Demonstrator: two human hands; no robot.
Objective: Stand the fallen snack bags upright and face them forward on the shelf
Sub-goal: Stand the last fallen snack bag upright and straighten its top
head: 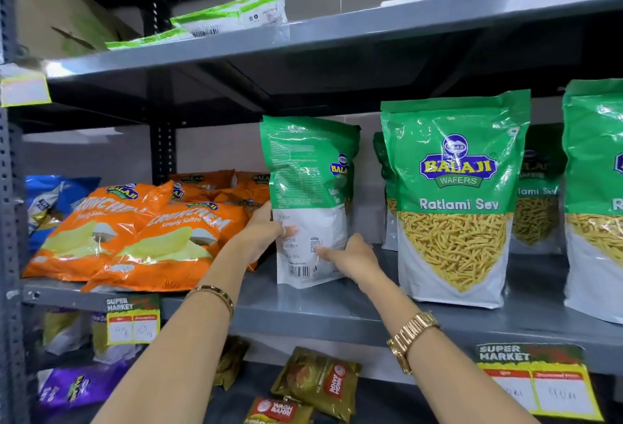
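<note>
A green and white Ratlami Sev bag [308, 187] stands upright on the middle shelf [320, 309], its printed back and barcode turned toward me. My left hand [261, 233] grips its left edge, thumb on the white lower panel. My right hand [352, 256] presses its lower right side with fingers on the back panel. To the right, another Ratlami Sev bag [455, 197] stands upright with its front facing forward, and a third [596, 194] shows at the frame's right edge. More green bags [537, 187] stand behind them.
Orange Crunchem chip bags [141, 231] lie tilted in a pile on the shelf's left, with a blue bag [50, 201] beyond. Green-edged packets [232, 14] lie flat on the upper shelf. Tea packets [317, 381] sit on the lower shelf. Price tags [133, 321] hang from the shelf edge.
</note>
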